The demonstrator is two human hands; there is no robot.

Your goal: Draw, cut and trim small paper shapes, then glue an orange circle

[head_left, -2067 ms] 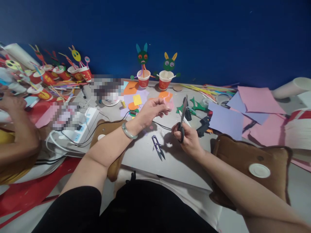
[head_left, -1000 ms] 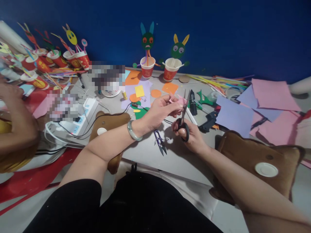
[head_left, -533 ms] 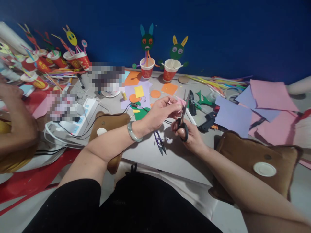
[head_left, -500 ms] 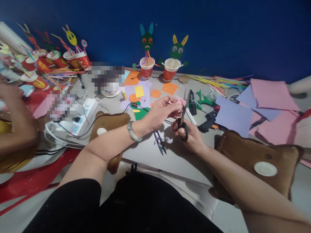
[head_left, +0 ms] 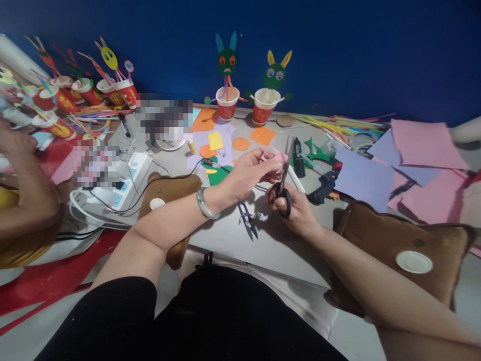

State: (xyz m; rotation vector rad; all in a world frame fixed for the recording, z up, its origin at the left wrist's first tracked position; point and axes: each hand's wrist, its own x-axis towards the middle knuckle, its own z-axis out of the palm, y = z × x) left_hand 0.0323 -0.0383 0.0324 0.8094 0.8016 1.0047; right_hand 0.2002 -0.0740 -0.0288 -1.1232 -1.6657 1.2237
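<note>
Between its thumb and fingers, my left hand (head_left: 255, 169) pinches a small piece of pink paper (head_left: 278, 156). My right hand (head_left: 291, 204) is closed on the black-handled scissors (head_left: 284, 193), whose blades point up beside the pink paper's right edge. The blades are slightly apart. Below my hands, small dark thread snips (head_left: 247, 220) lie on the grey table (head_left: 225, 239) near some white scraps. Green, orange and yellow paper pieces lie beyond my left hand, with a yellow square (head_left: 215, 141) on purple paper (head_left: 201, 139).
Two red cups (head_left: 227, 104) with green paper heads stand at the back. A black glue gun (head_left: 321, 188), purple sheets (head_left: 364, 178) and pink sheets (head_left: 426, 145) lie right. A power strip (head_left: 131, 180) and a person's arm (head_left: 28, 185) are left. Brown cushions (head_left: 398, 255) flank the table's front.
The scissor blades look slightly closer together beside the pink paper. My left hand has hardly moved. The view has shifted slightly.
</note>
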